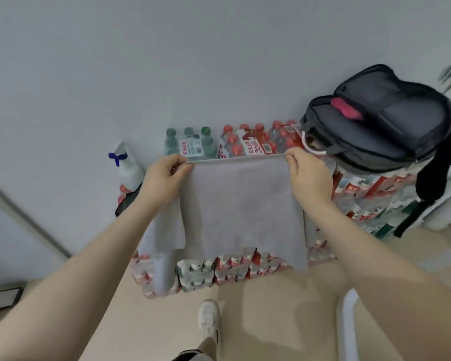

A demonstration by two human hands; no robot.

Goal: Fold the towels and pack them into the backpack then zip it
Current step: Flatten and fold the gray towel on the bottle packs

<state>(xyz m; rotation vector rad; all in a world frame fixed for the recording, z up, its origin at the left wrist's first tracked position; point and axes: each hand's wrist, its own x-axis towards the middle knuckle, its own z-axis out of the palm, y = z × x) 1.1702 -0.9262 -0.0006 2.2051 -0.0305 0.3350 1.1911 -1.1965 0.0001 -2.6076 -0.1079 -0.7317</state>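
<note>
Lower centre: a white shoe [208,317] on tan floor | Mid-frame: left hand [164,178] and right hand [307,175] pinch a grey towel [241,209] by its top corners, top edge horizontal, cloth hanging down, screening stacked bottle packs [227,269] | Upper right: backpack [380,121] open atop the packs, pink item [346,108] inside.

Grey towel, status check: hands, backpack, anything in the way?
Left hand and right hand pinch grey towel by top corners, hanging flat. Backpack open on bottle packs, pink item inside. Nothing between.
</note>
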